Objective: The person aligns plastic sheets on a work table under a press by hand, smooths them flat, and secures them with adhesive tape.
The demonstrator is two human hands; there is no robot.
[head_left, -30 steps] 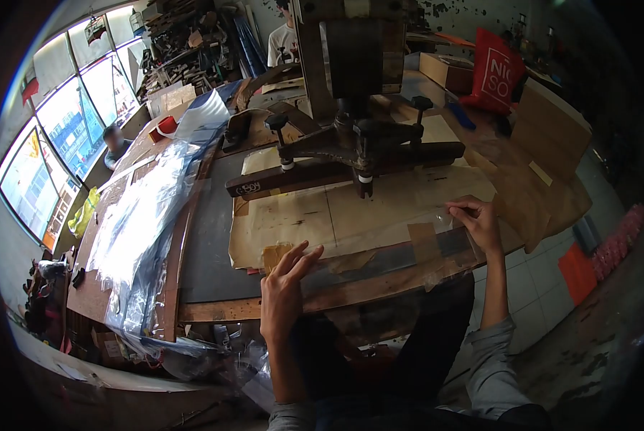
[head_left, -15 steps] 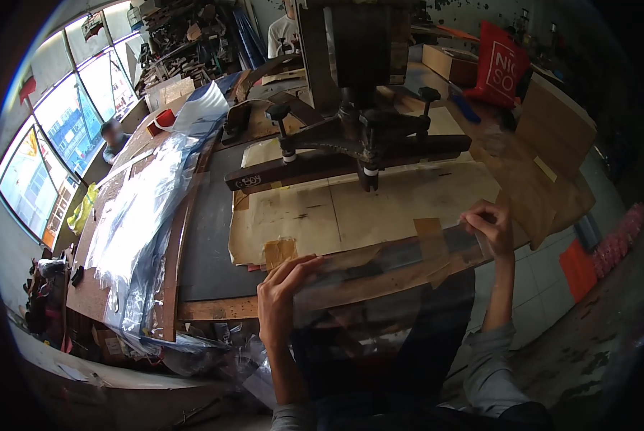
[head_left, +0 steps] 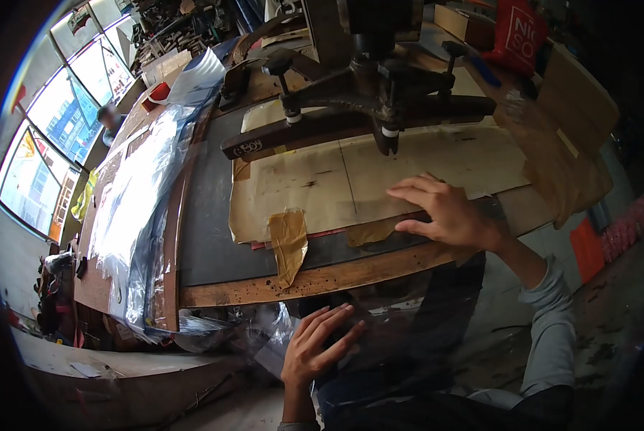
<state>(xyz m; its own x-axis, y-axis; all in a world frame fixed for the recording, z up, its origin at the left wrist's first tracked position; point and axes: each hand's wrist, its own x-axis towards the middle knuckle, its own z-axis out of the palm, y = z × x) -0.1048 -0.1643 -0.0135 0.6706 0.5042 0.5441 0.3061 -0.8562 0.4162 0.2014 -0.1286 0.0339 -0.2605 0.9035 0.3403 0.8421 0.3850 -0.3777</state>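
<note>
My right hand (head_left: 455, 214) hovers over the front edge of the cream board (head_left: 279, 179), thumb and fingers apart, with nothing visible between them. Just left of its thumb lies a strip of brown tape (head_left: 369, 232). Lower down, my left hand (head_left: 318, 343) stretches its fingers out over my lap, below the table's wooden edge (head_left: 243, 292). Clear plastic film (head_left: 401, 312) seems to lie under and beside it; its outline is hard to make out. A second, crumpled piece of brown tape (head_left: 287, 248) hangs from the board across the dark table surface.
Above the board stands a dark metal press head (head_left: 379, 93) with a long bar (head_left: 308, 136). Clear plastic sheets (head_left: 146, 208) are heaped on the left. A red bag (head_left: 517, 36) and cardboard (head_left: 579, 100) stand at right. Another person (head_left: 109, 122) is by the windows.
My left hand has moved down from the table edge to my lap. My right hand has opened from its pinch on the clear film and moved left over the board. The view has shifted slightly.
</note>
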